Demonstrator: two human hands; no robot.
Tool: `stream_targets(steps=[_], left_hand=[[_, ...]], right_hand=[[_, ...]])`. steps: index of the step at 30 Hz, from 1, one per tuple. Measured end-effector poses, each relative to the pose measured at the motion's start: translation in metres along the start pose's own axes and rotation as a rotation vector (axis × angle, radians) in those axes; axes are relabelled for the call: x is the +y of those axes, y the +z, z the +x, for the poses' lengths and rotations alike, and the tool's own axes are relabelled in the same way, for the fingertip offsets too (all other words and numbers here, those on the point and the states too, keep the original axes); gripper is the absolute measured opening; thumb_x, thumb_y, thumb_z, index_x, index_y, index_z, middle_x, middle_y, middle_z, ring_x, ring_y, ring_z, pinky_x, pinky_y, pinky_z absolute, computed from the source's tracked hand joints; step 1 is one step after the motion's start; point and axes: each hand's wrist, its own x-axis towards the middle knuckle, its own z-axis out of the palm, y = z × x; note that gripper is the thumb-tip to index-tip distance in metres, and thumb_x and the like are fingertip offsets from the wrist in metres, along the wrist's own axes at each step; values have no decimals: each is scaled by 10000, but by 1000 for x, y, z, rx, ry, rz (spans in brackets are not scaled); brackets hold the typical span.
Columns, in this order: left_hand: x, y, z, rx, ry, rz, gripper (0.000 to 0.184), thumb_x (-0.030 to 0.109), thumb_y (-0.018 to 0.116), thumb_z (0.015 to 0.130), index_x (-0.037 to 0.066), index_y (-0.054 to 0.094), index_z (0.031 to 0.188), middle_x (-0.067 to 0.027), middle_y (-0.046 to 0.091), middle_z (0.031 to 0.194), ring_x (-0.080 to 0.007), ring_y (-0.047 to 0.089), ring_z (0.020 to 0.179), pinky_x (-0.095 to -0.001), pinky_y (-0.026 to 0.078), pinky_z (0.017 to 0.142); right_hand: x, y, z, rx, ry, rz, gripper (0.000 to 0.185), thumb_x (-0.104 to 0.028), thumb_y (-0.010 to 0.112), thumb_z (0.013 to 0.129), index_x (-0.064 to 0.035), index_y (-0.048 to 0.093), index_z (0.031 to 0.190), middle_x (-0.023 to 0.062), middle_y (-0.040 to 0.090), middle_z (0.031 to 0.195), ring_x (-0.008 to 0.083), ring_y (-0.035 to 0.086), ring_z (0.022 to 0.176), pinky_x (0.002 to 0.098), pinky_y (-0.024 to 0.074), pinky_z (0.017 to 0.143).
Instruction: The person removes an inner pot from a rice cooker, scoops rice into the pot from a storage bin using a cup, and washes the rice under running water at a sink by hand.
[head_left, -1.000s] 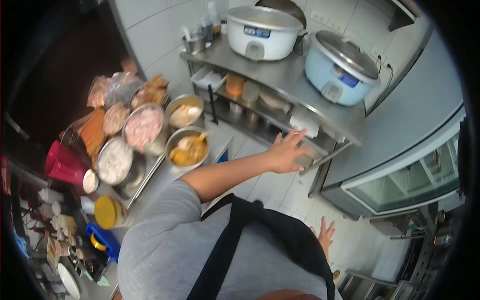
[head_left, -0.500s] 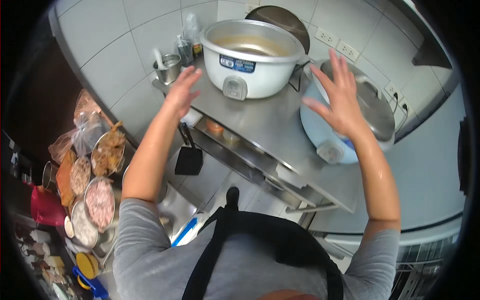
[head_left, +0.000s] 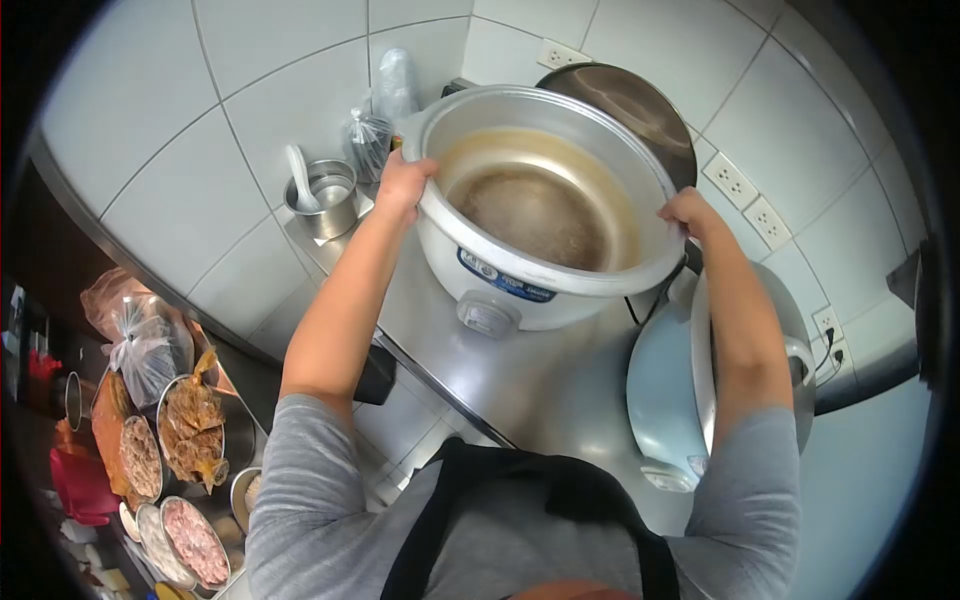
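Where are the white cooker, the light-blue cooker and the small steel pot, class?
White cooker (head_left: 440, 260), head view: outer wall below the rim.
Light-blue cooker (head_left: 660, 390), head view: front of its body.
Small steel pot (head_left: 338, 218), head view: outer wall.

Steel counter (head_left: 575, 395), bare top shiny. Pale grey tiled wall (head_left: 290, 110) left of counter, dark grout, meets similar back wall (head_left: 800, 140) in corner behind counter. White outlets (head_left: 731, 181) on back wall, above counter. Light tiled floor (head_left: 402, 415) below counter's front edge. Bright light, glare on counter top.
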Motion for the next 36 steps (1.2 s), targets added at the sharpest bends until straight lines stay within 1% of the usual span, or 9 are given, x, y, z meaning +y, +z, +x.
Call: stream_targets(steps=[4,10,14,16,17,18,21,27,36], left_hand=[[-1,-10,14,24,-66,-191,403,0,548,639,-44,481,1034,-133,558,865,-242,573,741,-364,489,632],[-14,-33,37,-4,-127,-417,94,111,547,710,55,568,782,-86,569,763,-224,565,694,-392,490,693],[42,-11,-13,18,119,-486,73,91,586,668,107,547,728,-49,550,751,-211,550,750,-421,474,746],[79,3,-56,114,171,-588,705,6,595,645,119,362,1300,-101,516,892,-232,536,801,-425,482,692],[94,3,-77,87,244,-616,811,-8,590,646,125,227,1359,-126,491,922,-240,533,811,-433,484,683],[105,2,-100,54,312,-639,927,-23,585,648,130,91,1418,-150,466,953,-249,529,820,-441,485,675],[155,12,-208,189,464,-667,537,-77,543,632,93,334,1096,-126,414,839,-242,497,697,-386,477,549],[219,-15,-402,253,865,-378,517,-103,534,616,92,331,1050,-125,420,834,-222,505,668,-374,478,528],[268,-49,-785,649,1024,-104,187,91,548,759,-39,554,894,-118,586,780,-222,592,685,-363,512,673]], right_hand=[[-32,-49,-22,-109,33,708,265,-93,610,750,89,582,941,174,619,927,273,611,789,395,514,707],[-113,-151,-50,-231,-344,925,267,-201,568,846,-33,600,1051,68,621,1044,178,576,970,314,451,882],[-103,-168,-92,-158,-491,923,288,-205,549,859,-30,567,1087,75,598,1080,181,558,1001,320,441,898],[-75,-166,-114,-126,-504,923,299,-207,539,866,-28,551,1105,79,586,1099,183,549,1017,323,436,906],[-64,-163,-124,-110,-509,928,304,-208,535,869,-28,543,1115,81,580,1108,184,545,1025,324,434,910],[-57,-158,-135,-113,-527,932,310,-209,530,873,-27,535,1124,83,574,1117,184,540,1033,326,431,914],[-51,-149,-167,-155,-575,947,327,-212,515,883,-25,511,1151,89,557,1144,187,527,1056,330,424,926],[-73,-128,-242,-419,-762,1054,362,-218,486,903,-21,462,1205,100,522,1199,191,499,1103,339,409,951],[-212,-26,-473,-1192,-1060,1030,417,-227,443,933,-15,389,1287,117,469,1280,198,459,1174,352,386,987]])
